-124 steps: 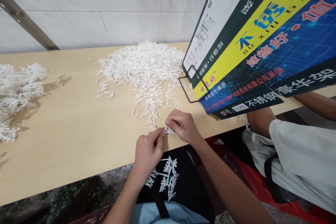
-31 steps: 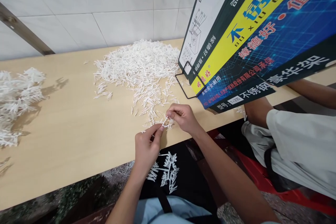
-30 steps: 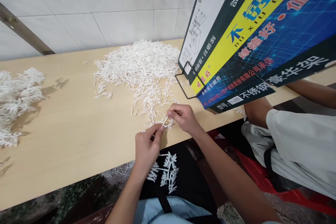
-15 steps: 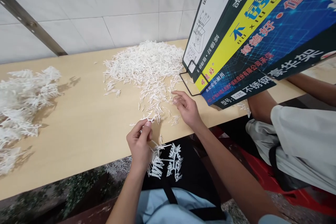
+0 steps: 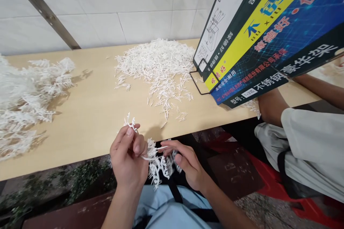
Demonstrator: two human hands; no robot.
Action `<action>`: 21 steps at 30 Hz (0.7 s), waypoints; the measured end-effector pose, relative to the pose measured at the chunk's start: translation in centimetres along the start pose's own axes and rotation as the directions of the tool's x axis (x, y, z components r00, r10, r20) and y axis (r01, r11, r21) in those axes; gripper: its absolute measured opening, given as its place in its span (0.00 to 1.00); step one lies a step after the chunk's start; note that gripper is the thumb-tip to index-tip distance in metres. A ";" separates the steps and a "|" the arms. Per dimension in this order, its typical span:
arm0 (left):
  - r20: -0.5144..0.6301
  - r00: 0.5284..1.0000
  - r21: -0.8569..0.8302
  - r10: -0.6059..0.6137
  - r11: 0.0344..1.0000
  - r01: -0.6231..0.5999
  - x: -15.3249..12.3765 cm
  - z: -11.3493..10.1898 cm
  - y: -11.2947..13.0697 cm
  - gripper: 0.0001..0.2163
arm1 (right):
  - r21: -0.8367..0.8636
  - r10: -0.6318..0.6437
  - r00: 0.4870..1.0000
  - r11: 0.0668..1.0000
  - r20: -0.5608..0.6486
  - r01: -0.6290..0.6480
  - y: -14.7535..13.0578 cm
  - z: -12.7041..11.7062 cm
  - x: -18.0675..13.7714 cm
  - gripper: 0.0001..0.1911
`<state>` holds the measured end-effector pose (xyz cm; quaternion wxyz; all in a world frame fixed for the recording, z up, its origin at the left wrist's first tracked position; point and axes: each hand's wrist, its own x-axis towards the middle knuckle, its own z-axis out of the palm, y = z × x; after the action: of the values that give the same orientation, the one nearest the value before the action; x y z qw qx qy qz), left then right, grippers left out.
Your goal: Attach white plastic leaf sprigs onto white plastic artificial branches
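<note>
My left hand (image 5: 129,154) is closed, thumb and fingers pinching a small white branched plastic sprig (image 5: 130,123). Below the fingers of that hand hangs a larger white plastic frame with rows of small prongs (image 5: 158,168), over my lap; part of it is hidden behind my hands. At its right side is my right hand (image 5: 188,166), fingers stretched out and thumb apart, the fingertips at a thin white stem of the frame. Whether they press on the stem is hard to see.
A heap of small white plastic pieces (image 5: 163,61) lies on the wooden table (image 5: 96,103) by the tiled wall. White branched sprigs (image 5: 29,93) are piled at left. A large printed box (image 5: 258,43) with a black wire stand (image 5: 200,82) is at right; beyond it sits another person (image 5: 306,143).
My right hand has drawn back from the loose pieces on the table to the frame over my lap. My left hand has moved left and turned, still holding the sprig. The view has shifted slightly.
</note>
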<state>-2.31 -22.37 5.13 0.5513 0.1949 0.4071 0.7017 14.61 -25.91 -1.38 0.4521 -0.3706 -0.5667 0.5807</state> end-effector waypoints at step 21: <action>0.400 0.916 0.083 -0.012 0.996 -0.023 -1.7 -5.7 -0.7 0.07 | 0.100 0.366 0.909 0.915 0.200 -0.391 -2.2 -3.8 -0.4 0.19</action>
<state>-5.45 -25.96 1.49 0.6119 0.3592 0.3150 0.6304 18.52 -25.14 0.41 0.3029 -0.3883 -0.4805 0.7257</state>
